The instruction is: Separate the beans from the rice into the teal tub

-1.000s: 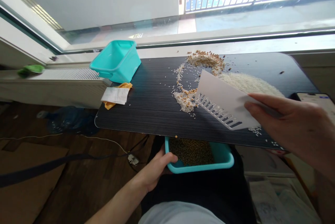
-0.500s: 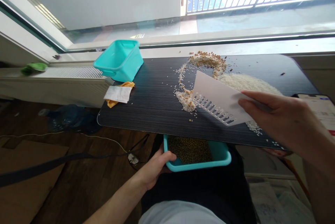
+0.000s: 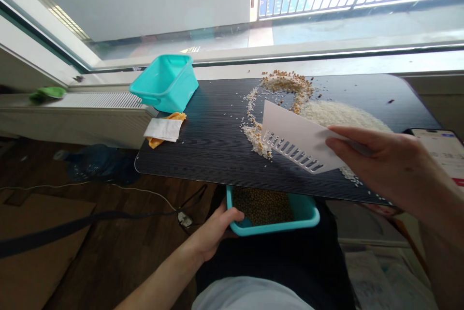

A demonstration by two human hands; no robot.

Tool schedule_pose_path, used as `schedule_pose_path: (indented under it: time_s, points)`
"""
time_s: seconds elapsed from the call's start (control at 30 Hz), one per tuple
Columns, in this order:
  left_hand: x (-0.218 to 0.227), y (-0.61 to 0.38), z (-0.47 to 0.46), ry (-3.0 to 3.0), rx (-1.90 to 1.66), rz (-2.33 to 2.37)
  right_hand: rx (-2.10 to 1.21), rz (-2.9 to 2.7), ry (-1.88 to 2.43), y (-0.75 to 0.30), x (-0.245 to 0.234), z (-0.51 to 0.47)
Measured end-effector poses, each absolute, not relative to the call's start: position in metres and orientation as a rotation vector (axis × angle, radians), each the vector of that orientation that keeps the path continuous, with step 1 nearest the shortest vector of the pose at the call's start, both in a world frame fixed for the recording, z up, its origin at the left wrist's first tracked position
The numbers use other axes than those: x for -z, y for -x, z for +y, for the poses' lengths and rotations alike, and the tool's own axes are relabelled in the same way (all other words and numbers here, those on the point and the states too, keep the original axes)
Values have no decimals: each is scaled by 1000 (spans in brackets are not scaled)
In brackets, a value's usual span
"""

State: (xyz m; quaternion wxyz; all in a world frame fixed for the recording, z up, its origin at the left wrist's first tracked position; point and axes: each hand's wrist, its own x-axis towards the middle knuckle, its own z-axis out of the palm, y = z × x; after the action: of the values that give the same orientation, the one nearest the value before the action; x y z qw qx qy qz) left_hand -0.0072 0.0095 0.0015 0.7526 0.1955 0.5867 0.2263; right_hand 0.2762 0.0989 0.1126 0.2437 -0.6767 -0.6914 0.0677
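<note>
My right hand (image 3: 389,162) grips a white slotted scoop (image 3: 295,131) by its right end, tilted over the table with its slots toward me. Under its left corner lies a small heap of rice and yellowish grains (image 3: 256,140). A larger white rice pile (image 3: 344,114) spreads behind the scoop and is partly hidden by it. Brown-yellow round grains mixed with rice (image 3: 290,82) curve along the back. Below the table's front edge, my left hand (image 3: 223,223) holds the left rim of a turquoise tub (image 3: 281,228) containing greenish-brown round grains (image 3: 268,206).
An empty-looking turquoise basket (image 3: 166,82) stands at the back left of the dark table (image 3: 210,155). Nearby lies a white folded tissue (image 3: 165,129) on an orange cloth (image 3: 155,143). A phone (image 3: 440,148) rests at the right end. The window (image 3: 217,10) borders the back.
My right hand and the scoop have shifted slightly left, over the small heap. A yellow grain near the front edge no longer shows. My left hand and the tub stay nearly still.
</note>
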Motion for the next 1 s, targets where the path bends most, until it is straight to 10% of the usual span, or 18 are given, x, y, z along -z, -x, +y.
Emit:
schedule_pose_path:
  time_s: [1.0]
  points:
    - [-3, 8, 9, -419, -495, 1278, -218, -1989, 1760, -273, -118, 92]
